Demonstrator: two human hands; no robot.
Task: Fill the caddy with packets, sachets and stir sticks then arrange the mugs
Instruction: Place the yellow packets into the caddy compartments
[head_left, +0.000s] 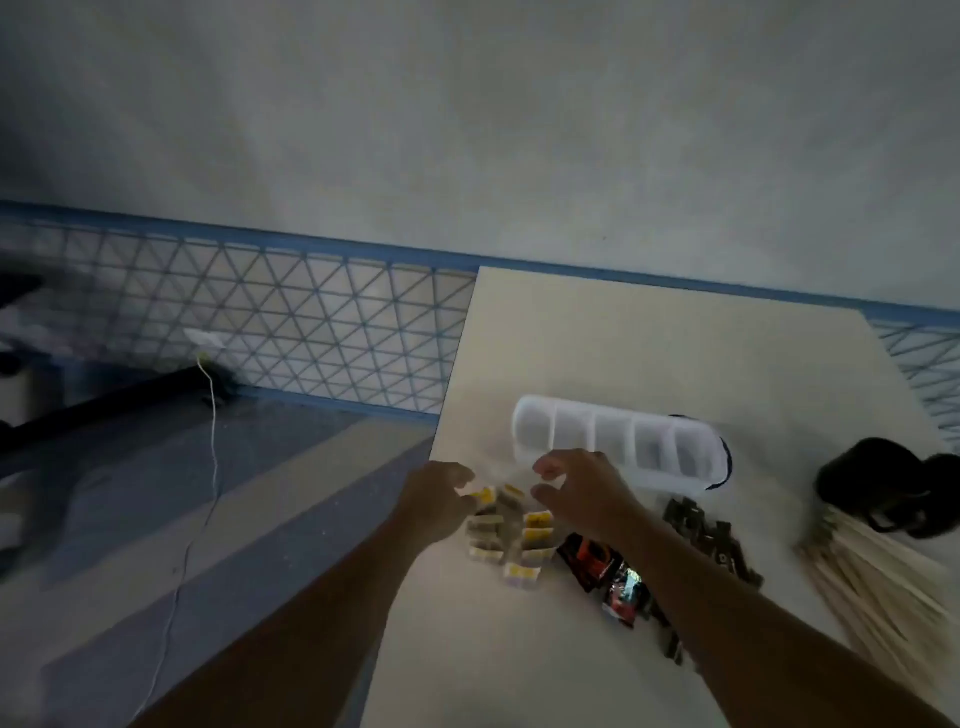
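The whole view is blurred by motion, so small print and edges are hard to read; the right forearm covers part of the red and black packets (592, 558) and the near end of the row of dark sachets (709, 535); the bundle of stir sticks (878, 577) seems to be cut off by the right edge; a dark shape behind the right end of the caddy (631, 441) I cannot identify.

There is one caddy, white, with five compartments in a row; it lies on the table (649, 338), just beyond the hands; two black mugs (878, 480) stand close together at the right, their outlines merging; the yellow sachets (511, 535) are about ten, not exactly countable.

Both arms reach forward over the yellow sachets; the left hand (436, 501) has bent fingers whose tips meet one yellow sachet, and whether it grasps it I cannot tell; the right hand (582, 488) is loose, its fingers curved with a gap to the thumb, holding nothing; a white cable (213, 441) runs over the floor at the left.
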